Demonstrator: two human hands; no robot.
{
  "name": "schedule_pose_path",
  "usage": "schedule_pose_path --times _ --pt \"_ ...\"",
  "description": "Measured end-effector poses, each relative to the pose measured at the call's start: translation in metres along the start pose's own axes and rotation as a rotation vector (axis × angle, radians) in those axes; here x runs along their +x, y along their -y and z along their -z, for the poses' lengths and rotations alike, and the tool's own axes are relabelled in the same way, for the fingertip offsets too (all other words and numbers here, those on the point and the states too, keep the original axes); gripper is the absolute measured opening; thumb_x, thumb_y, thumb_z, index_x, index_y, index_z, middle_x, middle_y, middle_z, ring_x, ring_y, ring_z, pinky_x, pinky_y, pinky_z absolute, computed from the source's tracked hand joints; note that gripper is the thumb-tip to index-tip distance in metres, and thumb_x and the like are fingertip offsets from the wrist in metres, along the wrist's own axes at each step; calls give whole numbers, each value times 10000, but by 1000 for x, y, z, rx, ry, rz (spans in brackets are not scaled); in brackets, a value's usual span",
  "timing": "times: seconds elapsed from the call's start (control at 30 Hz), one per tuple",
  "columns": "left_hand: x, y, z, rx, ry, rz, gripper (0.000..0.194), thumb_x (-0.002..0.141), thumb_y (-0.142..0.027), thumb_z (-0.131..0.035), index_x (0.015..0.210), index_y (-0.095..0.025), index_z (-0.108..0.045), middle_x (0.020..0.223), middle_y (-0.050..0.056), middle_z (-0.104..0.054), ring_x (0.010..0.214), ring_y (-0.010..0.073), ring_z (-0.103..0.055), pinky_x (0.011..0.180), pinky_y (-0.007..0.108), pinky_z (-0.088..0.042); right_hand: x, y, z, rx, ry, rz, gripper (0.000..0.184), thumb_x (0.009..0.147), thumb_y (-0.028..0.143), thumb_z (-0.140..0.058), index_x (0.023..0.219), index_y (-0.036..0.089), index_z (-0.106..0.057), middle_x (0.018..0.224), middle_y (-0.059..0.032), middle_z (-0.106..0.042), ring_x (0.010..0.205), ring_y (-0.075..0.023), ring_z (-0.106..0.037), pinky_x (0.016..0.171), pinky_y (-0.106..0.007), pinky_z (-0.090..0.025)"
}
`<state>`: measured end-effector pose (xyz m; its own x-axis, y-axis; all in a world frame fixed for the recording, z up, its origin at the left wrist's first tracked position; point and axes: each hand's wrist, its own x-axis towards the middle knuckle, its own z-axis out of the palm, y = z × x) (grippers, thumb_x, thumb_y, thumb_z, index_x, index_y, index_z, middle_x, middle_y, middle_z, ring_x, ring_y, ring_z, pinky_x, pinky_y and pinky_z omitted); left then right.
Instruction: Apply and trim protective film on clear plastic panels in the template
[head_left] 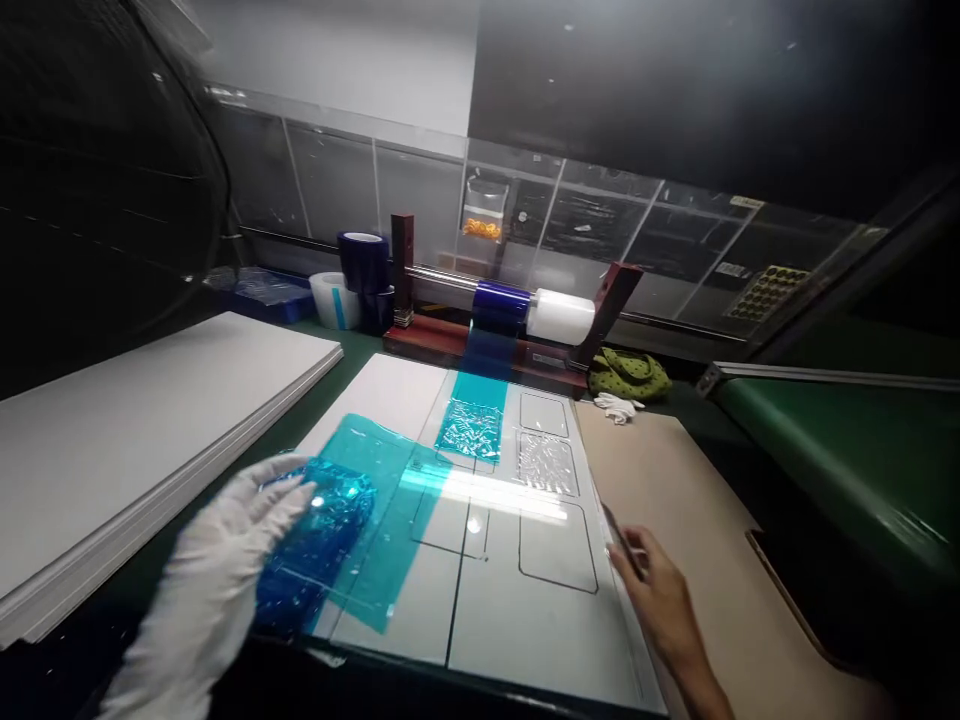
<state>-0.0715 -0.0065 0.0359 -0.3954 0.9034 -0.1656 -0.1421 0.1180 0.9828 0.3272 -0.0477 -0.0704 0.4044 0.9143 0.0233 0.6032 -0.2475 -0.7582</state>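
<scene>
From the head view we look down at a white panel (480,590) lying on the green worktop (352,350), its face marked with dark cut outlines. A strip of blue film (480,395) runs from a blue roll (501,306) on a steel rod, down across the far part of the panel. A crumpled patch of it sits inside one outline, and clear crumpled film (546,462) sits inside another.

Our white-gloved left hand (206,570) is over the near left of the panel, its fingers (281,490) spread and lying on a bunched sheet of blue film (315,545); we cannot tell whether they grip it. That sheet trails a flat teal layer across the panel.

Our bare right hand (664,600) is at the panel's right edge, its fingers (634,550) closed on a slim dark tool (622,540), too blurred to name more exactly.

A stack of white boards (150,440) lies to the left, and a tan board (712,530) lies to the right. Beyond the panel are a white roll (560,316) beside the blue one, further blue rolls (363,262), a green bag (628,374) and a pair of white gloves (617,407).
</scene>
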Motion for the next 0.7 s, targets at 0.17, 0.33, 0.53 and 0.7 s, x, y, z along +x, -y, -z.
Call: schedule_pose_path --times 0.17,0.33,0.53,0.7 --pt "15 -28 58 159 -110 -22 362 784 -344 -697 1115 -229 -609 1027 -30 -668 872 84 -630 711 118 -521 18 -94 26 -555 -186 79 582 790 565 -337 1027 102 -599 1092 -247 -613 1018 -437 -583 832 -544 -464" --pt "16 -25 78 244 -82 5 347 807 -382 -671 1105 -217 -606 1026 -29 -662 943 81 -616 753 111 -499 22 -89 19 -634 -207 177 624 838 604 -330 1111 113 -601 1106 -219 -592 1049 -434 -561 827 -554 -466" --pt "24 -4 69 256 36 28 436 774 -378 -688 1147 -191 -562 1017 41 -679 863 145 -658 757 237 -558 17 -7 -12 -475 -147 400 588 855 602 -368 1148 149 -602 1187 -179 -568 1079 -388 -544 800 -523 -496" --pt "25 -3 70 359 20 -70 567 766 -524 -650 1249 -260 -513 1341 73 -535 1282 283 -475 1111 462 -370 9 39 -30 -407 -101 522 501 865 574 -435 1169 211 -596 1258 -141 -531 1124 -373 -514 769 -508 -516"
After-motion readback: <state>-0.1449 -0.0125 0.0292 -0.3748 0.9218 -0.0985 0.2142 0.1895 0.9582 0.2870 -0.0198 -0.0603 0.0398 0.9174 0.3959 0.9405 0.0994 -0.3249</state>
